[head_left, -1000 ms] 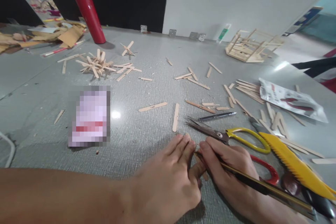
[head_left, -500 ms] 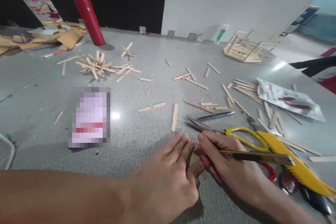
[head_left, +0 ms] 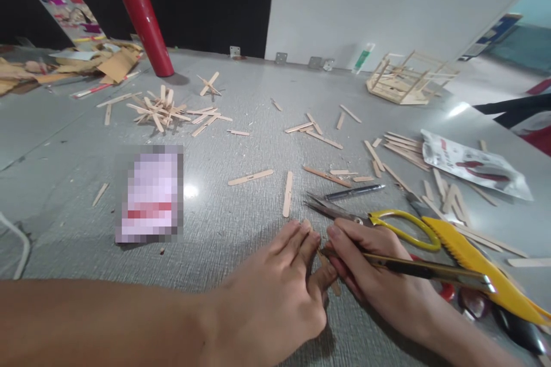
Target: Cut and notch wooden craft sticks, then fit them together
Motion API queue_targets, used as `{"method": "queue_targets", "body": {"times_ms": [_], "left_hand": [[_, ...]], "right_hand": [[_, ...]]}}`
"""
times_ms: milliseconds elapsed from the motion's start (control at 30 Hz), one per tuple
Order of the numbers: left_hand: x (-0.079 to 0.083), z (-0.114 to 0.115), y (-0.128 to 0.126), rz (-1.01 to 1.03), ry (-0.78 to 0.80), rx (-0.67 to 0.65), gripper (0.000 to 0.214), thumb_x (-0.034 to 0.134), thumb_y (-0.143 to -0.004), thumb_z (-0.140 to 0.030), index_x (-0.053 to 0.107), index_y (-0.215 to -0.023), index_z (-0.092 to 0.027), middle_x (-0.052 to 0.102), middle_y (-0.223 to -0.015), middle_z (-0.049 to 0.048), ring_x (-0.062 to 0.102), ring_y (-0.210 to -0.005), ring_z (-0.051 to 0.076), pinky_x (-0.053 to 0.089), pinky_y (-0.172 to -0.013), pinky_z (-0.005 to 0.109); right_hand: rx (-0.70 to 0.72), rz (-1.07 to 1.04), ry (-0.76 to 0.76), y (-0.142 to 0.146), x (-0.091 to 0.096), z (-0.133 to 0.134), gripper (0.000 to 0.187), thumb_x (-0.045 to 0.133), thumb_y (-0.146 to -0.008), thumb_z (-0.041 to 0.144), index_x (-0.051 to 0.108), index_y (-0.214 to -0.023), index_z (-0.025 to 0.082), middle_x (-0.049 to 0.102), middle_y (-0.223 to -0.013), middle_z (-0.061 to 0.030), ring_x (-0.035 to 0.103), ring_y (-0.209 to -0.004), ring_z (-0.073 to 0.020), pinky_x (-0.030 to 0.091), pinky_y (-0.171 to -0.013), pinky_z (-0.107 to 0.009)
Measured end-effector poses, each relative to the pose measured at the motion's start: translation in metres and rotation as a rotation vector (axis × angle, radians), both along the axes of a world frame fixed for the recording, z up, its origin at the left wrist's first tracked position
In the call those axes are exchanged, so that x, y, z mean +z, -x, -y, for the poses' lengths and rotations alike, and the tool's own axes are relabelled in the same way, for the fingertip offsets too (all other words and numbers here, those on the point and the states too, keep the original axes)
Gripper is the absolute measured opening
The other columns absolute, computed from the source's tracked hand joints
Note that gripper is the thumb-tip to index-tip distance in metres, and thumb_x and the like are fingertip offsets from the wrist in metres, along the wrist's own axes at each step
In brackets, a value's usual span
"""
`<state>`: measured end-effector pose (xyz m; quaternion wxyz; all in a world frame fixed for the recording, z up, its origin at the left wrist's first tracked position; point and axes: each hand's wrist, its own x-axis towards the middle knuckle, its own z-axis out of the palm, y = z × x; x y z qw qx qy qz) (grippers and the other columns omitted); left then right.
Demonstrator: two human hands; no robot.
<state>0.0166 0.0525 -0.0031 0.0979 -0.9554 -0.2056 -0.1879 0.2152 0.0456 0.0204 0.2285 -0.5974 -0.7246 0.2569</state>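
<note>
My left hand (head_left: 275, 287) is closed, its fingers pressing a wooden craft stick (head_left: 336, 287) down against the grey table. Most of that stick is hidden under the fingers. Pinched in my right hand (head_left: 379, 258) is a slim utility knife (head_left: 434, 270), held like a pen with its tip at the stick beside my left fingers. Just beyond the hands lie two notched craft sticks (head_left: 287, 195) (head_left: 250, 177). Yellow-handled scissors (head_left: 404, 226) rest by my right hand, blades pointing left, and a pen (head_left: 355, 191) lies behind them.
A yellow-handled saw (head_left: 473, 258) lies at the right, near a silver pouch (head_left: 477, 163). Farther back are a stick-built frame (head_left: 400, 89), a heap of craft sticks (head_left: 159, 109) and a red bottle (head_left: 148, 31). A blurred lilac item (head_left: 150, 195) is on the left.
The knife's rear end has dipped and shifted slightly right, its tip staying at the stick. My right hand has tilted a little; my left hand keeps its place.
</note>
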Motion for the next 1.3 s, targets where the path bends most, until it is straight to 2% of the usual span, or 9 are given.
{"method": "queue_targets", "body": {"times_ms": [300,433,567,800,1300], "left_hand": [[0.001,-0.001,0.0,0.0,0.028,-0.008,0.036,0.056,-0.101,-0.022,0.066,-0.13,-0.004,0.066,-0.136,0.0228,0.061,-0.131,0.032,0.034,-0.12,0.044],[0.0,-0.002,0.0,0.039,0.0,-0.016,0.032,0.056,-0.1,-0.02,0.07,-0.123,-0.003,0.068,-0.132,0.0231,0.062,-0.129,0.033,0.037,-0.119,0.043],[0.0,-0.003,0.0,0.033,-0.013,-0.03,0.033,0.055,-0.101,-0.024,0.07,-0.122,-0.003,0.068,-0.132,0.0236,0.062,-0.129,0.033,0.037,-0.118,0.043],[-0.001,-0.002,0.0,0.044,-0.031,-0.026,0.035,0.055,-0.101,-0.024,0.069,-0.125,-0.003,0.069,-0.132,0.0228,0.063,-0.129,0.032,0.037,-0.119,0.043],[-0.003,-0.001,0.0,0.05,-0.051,-0.025,0.034,0.056,-0.101,-0.023,0.069,-0.125,-0.002,0.068,-0.131,0.0237,0.062,-0.129,0.033,0.036,-0.12,0.043]], "right_hand": [[0.008,-0.052,0.041,-0.001,-0.001,0.001,0.046,0.045,-0.105,0.041,0.037,-0.063,0.025,0.043,-0.051,0.0067,0.04,-0.045,-0.0104,0.033,-0.044,-0.026],[-0.073,-0.17,0.081,-0.001,-0.003,0.007,0.049,0.043,-0.107,0.045,0.042,-0.062,0.024,0.047,-0.046,0.0068,0.045,-0.041,-0.0096,0.039,-0.045,-0.025],[-0.145,-0.246,0.05,0.0,-0.002,0.013,0.053,0.043,-0.107,0.048,0.045,-0.06,0.024,0.048,-0.042,0.0062,0.047,-0.039,-0.0096,0.04,-0.045,-0.024],[-0.134,-0.187,0.035,0.002,-0.003,0.011,0.051,0.043,-0.107,0.046,0.047,-0.061,0.024,0.048,-0.042,0.0066,0.048,-0.039,-0.0095,0.042,-0.047,-0.024],[-0.137,-0.112,-0.06,0.002,-0.009,0.01,0.044,0.048,-0.105,0.04,0.044,-0.064,0.024,0.049,-0.048,0.0067,0.046,-0.042,-0.0089,0.037,-0.046,-0.025]]}}
